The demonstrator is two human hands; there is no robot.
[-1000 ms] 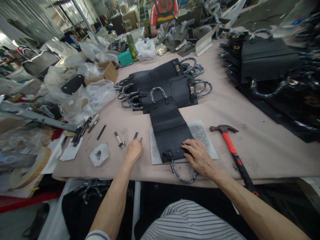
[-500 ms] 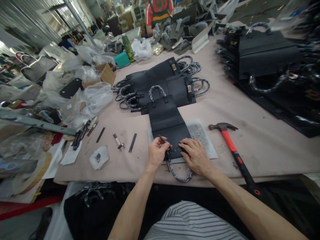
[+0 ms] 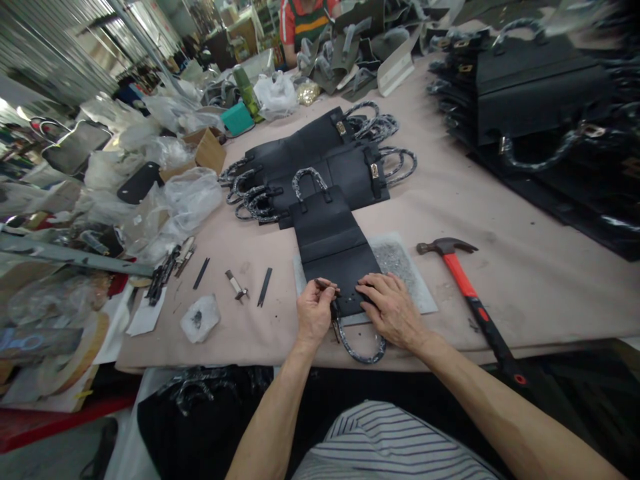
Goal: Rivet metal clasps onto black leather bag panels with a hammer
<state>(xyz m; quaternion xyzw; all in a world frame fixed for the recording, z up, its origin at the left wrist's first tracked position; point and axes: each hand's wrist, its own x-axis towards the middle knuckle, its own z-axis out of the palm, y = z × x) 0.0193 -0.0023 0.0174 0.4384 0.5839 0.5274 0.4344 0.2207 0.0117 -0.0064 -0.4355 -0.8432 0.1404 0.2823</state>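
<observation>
A flat black bag panel point(image 3: 330, 230) lies lengthwise before me, with a plastic-wrapped handle at each end. Its near handle point(image 3: 364, 359) loops toward me over the table edge. My left hand point(image 3: 315, 312) is closed in a pinch on a thin dark stick-like tool point(image 3: 321, 284), held over the panel's near left corner; its tip is hard to make out. My right hand point(image 3: 393, 308) presses on the near right corner, fingers bent, thumb and forefinger close together by the handle's end. Small holes show between the hands. Beneath the panel is a pale, pitted board point(image 3: 407, 277).
A claw hammer point(image 3: 463, 283) lies to the right. On the left are small metal strips point(image 3: 265, 287), a metal piece point(image 3: 236, 285) and a clear plastic packet point(image 3: 200, 319). More bag panels point(image 3: 310, 163) lie behind; a pile of black bags point(image 3: 543, 93) stands right. A person point(image 3: 306, 23) sits opposite.
The view has shifted slightly. My left hand has tilted the thin tool lower over the panel. My right hand keeps its place on the near right corner.
</observation>
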